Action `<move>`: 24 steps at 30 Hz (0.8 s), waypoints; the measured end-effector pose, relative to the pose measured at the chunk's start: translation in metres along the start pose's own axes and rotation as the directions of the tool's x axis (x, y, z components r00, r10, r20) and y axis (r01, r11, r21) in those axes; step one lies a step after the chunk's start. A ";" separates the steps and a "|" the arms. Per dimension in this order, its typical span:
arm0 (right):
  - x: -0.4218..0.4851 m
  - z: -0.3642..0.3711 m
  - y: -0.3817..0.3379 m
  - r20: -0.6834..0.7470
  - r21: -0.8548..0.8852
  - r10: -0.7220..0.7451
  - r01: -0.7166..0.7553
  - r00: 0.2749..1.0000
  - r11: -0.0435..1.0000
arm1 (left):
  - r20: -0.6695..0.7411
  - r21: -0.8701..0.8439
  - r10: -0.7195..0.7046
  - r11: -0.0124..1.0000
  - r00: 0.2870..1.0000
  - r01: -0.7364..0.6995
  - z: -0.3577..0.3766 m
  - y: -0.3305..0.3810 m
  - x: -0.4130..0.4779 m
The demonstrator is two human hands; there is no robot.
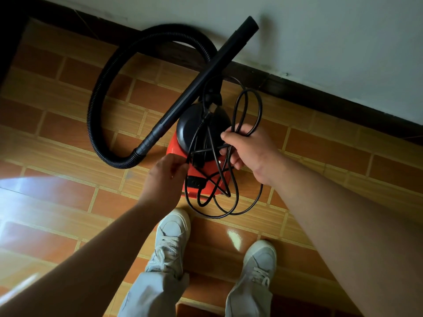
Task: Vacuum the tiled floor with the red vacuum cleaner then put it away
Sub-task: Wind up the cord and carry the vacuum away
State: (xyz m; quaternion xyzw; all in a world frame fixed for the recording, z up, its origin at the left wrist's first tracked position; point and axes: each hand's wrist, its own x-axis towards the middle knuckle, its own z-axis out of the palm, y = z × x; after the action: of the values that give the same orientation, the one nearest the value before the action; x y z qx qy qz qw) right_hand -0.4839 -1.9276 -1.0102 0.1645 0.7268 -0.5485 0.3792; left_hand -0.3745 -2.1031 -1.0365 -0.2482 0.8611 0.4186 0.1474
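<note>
Both forearms come in from 7 and 5 o'clock, over my two pale shoes [171,239] at 6 o'clock on the tiled floor [68,138]. Just past the toes stands the red vacuum cleaner [207,176], near centre and close to the dark skirting [320,92] under the wall [320,42].

My right hand [249,152] is closed round a bunch of loops of the black power cord [215,217], held above the machine's black top. My left hand [166,177], at the vacuum's 9 o'clock side, pinches a single strand between curled fingers.

I'd say the vacuuming itself is over and I'm in the put-away stage: the cord is being gathered, the hose [95,110] lies in a big curl out at 10 o'clock, and the rigid tube [198,88] slants up toward 1 o'clock with its tip against the wall. Left to do, as I judge it: finish the coil, secure it, tidy hose and tube, and stow the machine.

Hard to make out: the plug end is lost in the tangle, the loops hide the vacuum's switch panel, and I cannot tell whether this spot is its final place. Glare at 8 o'clock and the dark corner at 11 hide how clean the floor is.
</note>
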 end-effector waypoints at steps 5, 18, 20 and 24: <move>-0.004 -0.017 0.005 -0.010 -0.029 -0.052 0.051 0.999 0.998 | -0.090 -0.114 0.200 0.971 0.976 -0.210 0.008 0.019 -0.019; 0.010 -0.069 0.035 -0.060 0.021 0.050 -0.049 0.997 0.999 | 0.021 -0.136 0.126 0.983 0.992 -0.122 0.089 0.072 0.004; 0.019 -0.071 0.036 -0.066 -0.002 0.085 -0.085 0.994 0.996 | 0.001 -0.081 0.107 0.991 0.994 -0.106 0.098 0.077 0.016; 0.033 -0.068 0.037 -0.066 -0.026 0.126 -0.128 0.990 0.991 | -0.018 0.071 0.081 0.994 0.997 -0.080 0.108 0.079 0.038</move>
State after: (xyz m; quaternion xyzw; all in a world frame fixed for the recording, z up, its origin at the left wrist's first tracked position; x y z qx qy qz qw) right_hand -0.5073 -1.8578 -1.0517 0.2224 0.7347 -0.5068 0.3922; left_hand -0.4451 -1.9871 -1.0682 -0.2122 0.8860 0.3911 0.1301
